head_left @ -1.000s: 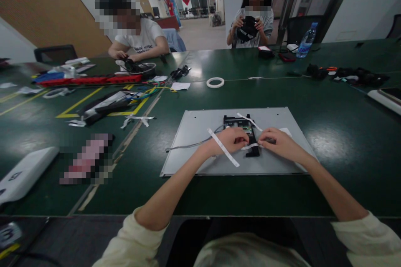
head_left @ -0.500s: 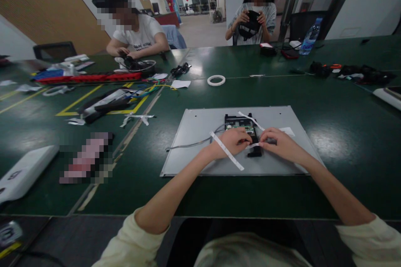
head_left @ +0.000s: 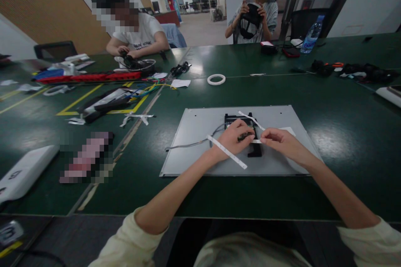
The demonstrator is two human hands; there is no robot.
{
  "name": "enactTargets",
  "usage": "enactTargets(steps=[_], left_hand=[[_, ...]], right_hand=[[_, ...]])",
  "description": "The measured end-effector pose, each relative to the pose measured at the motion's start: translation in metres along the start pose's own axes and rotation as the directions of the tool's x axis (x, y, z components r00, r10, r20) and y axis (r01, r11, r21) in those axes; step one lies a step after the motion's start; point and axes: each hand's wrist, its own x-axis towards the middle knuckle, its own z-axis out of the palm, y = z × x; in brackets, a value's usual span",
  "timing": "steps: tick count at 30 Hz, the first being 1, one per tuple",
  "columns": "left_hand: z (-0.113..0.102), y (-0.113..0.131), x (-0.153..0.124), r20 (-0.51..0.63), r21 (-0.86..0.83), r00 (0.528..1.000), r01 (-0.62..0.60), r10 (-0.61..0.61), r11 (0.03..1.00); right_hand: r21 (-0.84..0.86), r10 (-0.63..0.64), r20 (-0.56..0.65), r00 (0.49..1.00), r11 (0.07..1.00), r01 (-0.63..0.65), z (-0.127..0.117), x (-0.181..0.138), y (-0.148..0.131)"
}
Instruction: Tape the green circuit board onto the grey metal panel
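— What has changed in the last second?

— The left hand (head_left: 233, 137) has slid up and away from the body. It now lies over the black plastic module with the green circuit board (head_left: 254, 151), where before it sat just below it. The short white tape strip (head_left: 257, 141) between the hands was bowed; now it runs nearly straight.

— So what does that mean for the work?

— I'd judge the strip is being drawn flat against the module, which sits near the middle of the flat grey metal panel (head_left: 194, 150) on the dark green table (head_left: 156, 192).

— And the hands?

— The right hand (head_left: 278, 139) rests low on the panel, thumb and forefinger pinched on the strip's right end. The left is palm down with its fingers curled over something dark on the module; I cannot tell whether it grips or only presses. A long white tape strip (head_left: 227, 153) lies slantwise across its wrist, and a thin grey cable (head_left: 188, 145) trails leftward from beneath it.
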Motion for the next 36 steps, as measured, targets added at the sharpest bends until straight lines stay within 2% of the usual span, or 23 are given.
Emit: enactTargets(steps=[2,4,6,10,17,23,30,33,36], left_hand=[[-0.002,0.004,0.001,0.001,-0.085,1.0,-0.027,0.027,0.996],[-0.002,0.007,0.001,0.053,-0.167,0.998,-0.011,0.021,0.986],[0.0,0.009,0.001,0.095,-0.219,0.994,0.068,-0.048,0.973],[0.01,0.005,-0.003,0.109,-0.248,0.968,0.248,-0.228,0.936],[0.02,0.006,-0.006,0.157,-0.206,0.895,0.444,-0.418,0.872],[0.02,0.013,-0.006,0.106,-0.167,0.912,0.41,-0.397,0.897],[0.022,0.013,-0.01,0.014,0.107,0.94,0.337,-0.341,0.935],[0.022,0.016,-0.011,0.025,0.225,0.938,0.333,-0.347,0.916],[0.024,0.016,-0.011,0.055,0.303,0.925,0.343,-0.376,0.889]], right_hand=[[0.057,0.004,0.023,1.0,0.998,-0.005,0.001,-0.001,-0.005],[0.081,0.017,0.033,0.999,0.997,-0.02,0.001,-0.002,-0.008],[0.074,0.035,0.027,0.999,0.997,-0.037,0.001,-0.002,-0.009],[0.037,0.088,0.01,0.996,0.995,-0.088,0.0,-0.001,-0.007],[-0.124,0.209,-0.066,0.976,0.969,-0.216,0.0,-0.001,0.006],[-0.241,0.135,-0.128,0.983,0.957,-0.163,0.001,-0.002,0.008],[-0.435,0.016,-0.147,0.989,0.897,-0.079,0.006,-0.004,0.007],[-0.538,0.004,-0.149,0.989,0.839,-0.084,0.009,-0.006,0.005],[-0.67,-0.003,-0.141,0.99,0.736,-0.094,0.013,-0.006,0.004]])
